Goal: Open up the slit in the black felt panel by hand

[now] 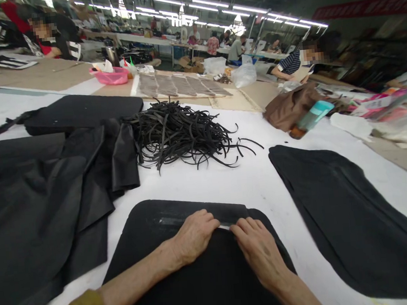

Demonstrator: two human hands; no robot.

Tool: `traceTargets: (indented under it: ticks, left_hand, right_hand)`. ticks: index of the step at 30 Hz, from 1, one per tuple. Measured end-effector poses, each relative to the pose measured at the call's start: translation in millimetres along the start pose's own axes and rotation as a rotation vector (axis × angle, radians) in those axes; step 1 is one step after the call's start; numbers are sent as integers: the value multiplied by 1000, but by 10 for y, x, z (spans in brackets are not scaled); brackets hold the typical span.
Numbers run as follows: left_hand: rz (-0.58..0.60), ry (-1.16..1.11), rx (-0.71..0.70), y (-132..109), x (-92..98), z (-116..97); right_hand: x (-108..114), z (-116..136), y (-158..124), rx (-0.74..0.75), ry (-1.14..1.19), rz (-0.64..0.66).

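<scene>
A black rounded fabric panel [153,224] lies flat on the white table right in front of me. A thin strip [181,219] runs along its far edge. My left hand [193,235] rests palm down on the panel, its fingertips pinched on the strip. My right hand [258,248] lies beside it, fingers pressed together on the same strip, so both hands meet at one spot near the panel's far edge. My left forearm wears a mustard sleeve.
A tangled heap of black strips [183,130] sits beyond the panel. Loose black cloth [39,206] covers the left side, and another black panel [353,215] lies at the right. A brown bag [289,106], a teal bottle [311,117] and a pink basin [113,76] stand farther back. Other people work at distant tables.
</scene>
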State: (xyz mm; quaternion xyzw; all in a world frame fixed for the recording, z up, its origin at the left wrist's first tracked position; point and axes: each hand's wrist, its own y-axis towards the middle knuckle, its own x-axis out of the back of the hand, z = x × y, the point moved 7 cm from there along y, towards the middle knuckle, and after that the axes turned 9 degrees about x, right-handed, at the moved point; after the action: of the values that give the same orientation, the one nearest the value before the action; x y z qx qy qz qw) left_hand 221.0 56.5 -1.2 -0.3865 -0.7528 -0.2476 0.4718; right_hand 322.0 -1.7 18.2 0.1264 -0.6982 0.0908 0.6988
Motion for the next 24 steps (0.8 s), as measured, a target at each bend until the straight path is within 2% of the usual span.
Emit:
traceTargets:
  ticks: [6,11,17,24]
  left_hand:
    - [2,139,122,-432,312,415]
    - [-23,57,298,-646,427,705]
    - [-73,-12,320,-611,352,711]
    - [-80,36,272,-547,325,648]
  right_hand:
    - [-15,-104,23,-90,-40,59]
    - [-4,67,136,-85,-48,47]
    - [-102,381,424,-18,141,-45]
    - [-107,494,532,37,163,-149]
